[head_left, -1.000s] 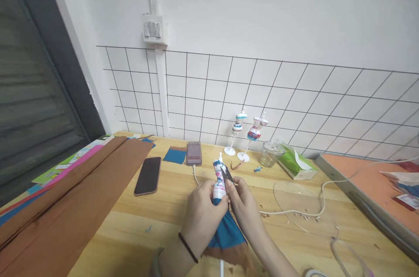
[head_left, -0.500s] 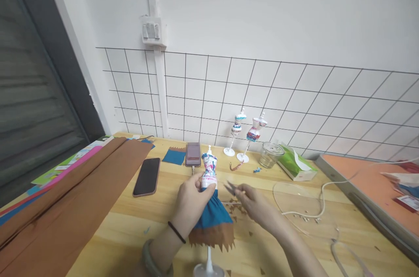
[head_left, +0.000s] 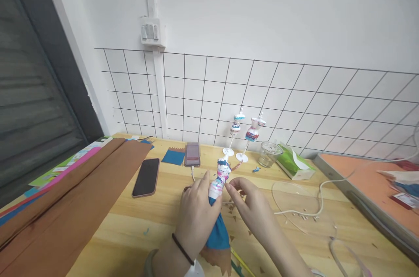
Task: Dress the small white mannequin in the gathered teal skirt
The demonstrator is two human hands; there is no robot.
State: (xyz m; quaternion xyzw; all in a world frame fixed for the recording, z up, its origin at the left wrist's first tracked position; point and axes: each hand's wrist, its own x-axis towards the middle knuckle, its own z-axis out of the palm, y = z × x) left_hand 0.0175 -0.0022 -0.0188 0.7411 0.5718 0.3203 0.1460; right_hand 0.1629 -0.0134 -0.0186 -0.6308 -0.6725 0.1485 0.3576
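A small white dress form [head_left: 223, 171] with pink and blue patches leans to the right. Around its lower part hangs a blue skirt [head_left: 218, 234] with a jagged brown hem. My left hand [head_left: 197, 207] is closed around the form's waist, over the top of the skirt. With thumb and fingertips pinched together, my right hand [head_left: 251, 202] is at the right side of the form. What those fingers hold, if anything, is hidden.
Two similar dress forms [head_left: 236, 125] stand near the wall grid, beside a clear cup [head_left: 270, 154] and a green tissue pack [head_left: 295, 164]. Brown fabric [head_left: 78, 189] and a phone [head_left: 146, 177] lie left. A white cable [head_left: 322, 194] loops at right.
The dress form has tilted to the right, and my left hand has turned with it. My right hand has moved in against its side. The dark pointed tool it held no longer shows there.
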